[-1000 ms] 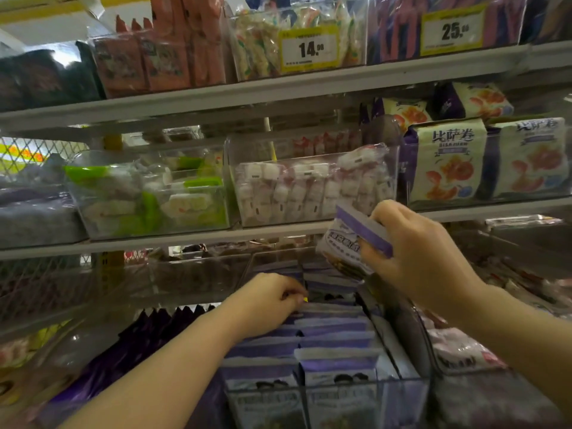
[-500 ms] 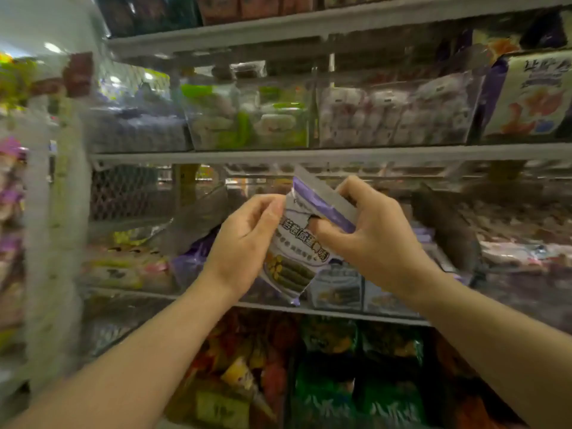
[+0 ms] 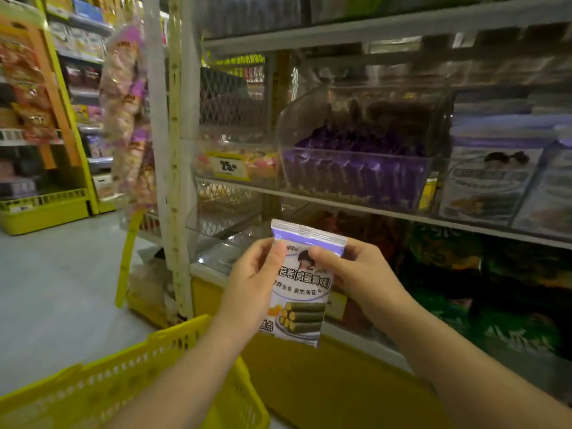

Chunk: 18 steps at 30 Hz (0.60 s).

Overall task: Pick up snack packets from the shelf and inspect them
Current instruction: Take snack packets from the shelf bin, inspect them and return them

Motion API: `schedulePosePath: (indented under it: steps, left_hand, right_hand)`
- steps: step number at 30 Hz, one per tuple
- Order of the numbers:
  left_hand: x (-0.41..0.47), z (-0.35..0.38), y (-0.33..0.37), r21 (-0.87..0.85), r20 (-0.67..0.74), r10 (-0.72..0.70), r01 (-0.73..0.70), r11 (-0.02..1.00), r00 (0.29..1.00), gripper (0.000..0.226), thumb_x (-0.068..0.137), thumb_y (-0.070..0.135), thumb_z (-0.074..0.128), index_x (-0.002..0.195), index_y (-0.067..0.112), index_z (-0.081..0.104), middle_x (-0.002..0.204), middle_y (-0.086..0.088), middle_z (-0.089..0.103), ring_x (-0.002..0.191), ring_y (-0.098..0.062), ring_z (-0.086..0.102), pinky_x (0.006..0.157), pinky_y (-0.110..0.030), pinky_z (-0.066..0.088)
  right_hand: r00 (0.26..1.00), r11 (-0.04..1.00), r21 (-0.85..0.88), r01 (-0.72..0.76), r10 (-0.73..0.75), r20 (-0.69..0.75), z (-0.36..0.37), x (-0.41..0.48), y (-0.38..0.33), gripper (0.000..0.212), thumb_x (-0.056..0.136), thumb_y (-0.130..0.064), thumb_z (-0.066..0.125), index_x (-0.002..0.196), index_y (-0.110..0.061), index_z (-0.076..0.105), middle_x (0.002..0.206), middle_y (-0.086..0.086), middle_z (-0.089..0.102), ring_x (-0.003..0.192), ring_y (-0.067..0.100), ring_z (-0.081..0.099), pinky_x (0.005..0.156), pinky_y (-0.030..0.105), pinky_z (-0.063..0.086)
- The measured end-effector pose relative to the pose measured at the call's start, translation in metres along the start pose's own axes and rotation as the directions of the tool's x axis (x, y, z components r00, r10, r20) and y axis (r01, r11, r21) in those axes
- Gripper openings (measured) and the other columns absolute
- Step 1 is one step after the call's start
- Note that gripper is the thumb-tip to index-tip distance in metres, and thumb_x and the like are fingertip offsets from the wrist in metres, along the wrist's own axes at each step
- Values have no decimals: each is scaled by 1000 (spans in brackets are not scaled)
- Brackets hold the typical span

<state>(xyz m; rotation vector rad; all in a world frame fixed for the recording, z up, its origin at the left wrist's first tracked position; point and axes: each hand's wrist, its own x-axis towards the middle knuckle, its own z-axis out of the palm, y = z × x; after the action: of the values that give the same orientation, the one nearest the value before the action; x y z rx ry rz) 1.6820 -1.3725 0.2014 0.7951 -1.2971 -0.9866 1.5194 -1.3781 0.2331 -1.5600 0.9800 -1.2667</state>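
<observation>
The snack packet (image 3: 301, 286) is off the shelf and held upright in mid-air between the two hands, its printed front turned toward us. We take that to be the point: face-on and level, the label can be read. The left hand (image 3: 253, 280) pinches the packet's left edge, thumb on the front near the top, fingers going behind and out of sight. The right hand (image 3: 356, 274) grips the right edge the same way, thumb over the purple band. Both are clamped on the packet, so we judge the pick done and the inspection under way. Holding by the side edges keeps most of the print free, though each thumb covers a few characters of the upper lines.

Above and beyond the right hand runs the shelf (image 3: 371, 209) with a clear bin (image 3: 356, 178) of purple packets. Pale packets further right of it are cut off by the frame edge. Above the left hand a yellow price tag (image 3: 227, 166) reads 25, its smaller digits too blurred to tell. Below the left wrist a yellow basket (image 3: 108, 388) shows only in part, and we cannot see what lies in it. The dark bags beyond the right forearm are too dim to name, and the packet's back is hidden from us
</observation>
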Motion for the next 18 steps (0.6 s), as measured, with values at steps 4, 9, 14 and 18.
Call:
schedulePosePath:
  steps: [4, 9, 14, 18]
  left_hand:
    - [-7, -5, -29, -20, -93, -67, 66, 998, 993, 45, 80, 50, 53, 109, 15, 61, 100, -6, 75, 91, -21, 72, 75, -32, 59]
    - [-9, -7, -52, -10, -129, -114, 114, 993, 985, 33, 86, 47, 54, 98, 20, 68, 91, -6, 76, 83, -22, 74, 65, -28, 58]
    - [-3, -11, -61, -35, -182, -168, 164, 986, 969, 26, 95, 13, 55, 85, 27, 74, 88, -8, 76, 78, -19, 71, 68, -33, 57]
    - [1, -11, -57, -203, -190, -281, 242, 949, 941, 29, 95, 15, 56, 78, 25, 76, 84, -10, 76, 72, -16, 72, 60, -27, 57]
  right_hand:
    - [984, 958, 227, -177, 166, 66, 16, 1, 38, 33, 75, -40, 66, 95, -16, 76, 100, 10, 75, 91, 23, 72, 71, 27, 56]
    - [971, 929, 283, -239, 230, 65, 21, 1, 67, 28, 75, -33, 66, 92, -13, 77, 98, 13, 75, 85, 21, 72, 69, 25, 56]
    - [970, 935, 257, -244, 239, 51, 18, 3, 76, 21, 82, -30, 62, 78, -17, 78, 78, 6, 75, 71, 16, 71, 60, 21, 53]
    - [958, 930, 229, -286, 269, 103, 13, 5, 73, 39, 100, -34, 43, 86, -24, 78, 93, 4, 77, 82, 14, 73, 74, 30, 57]
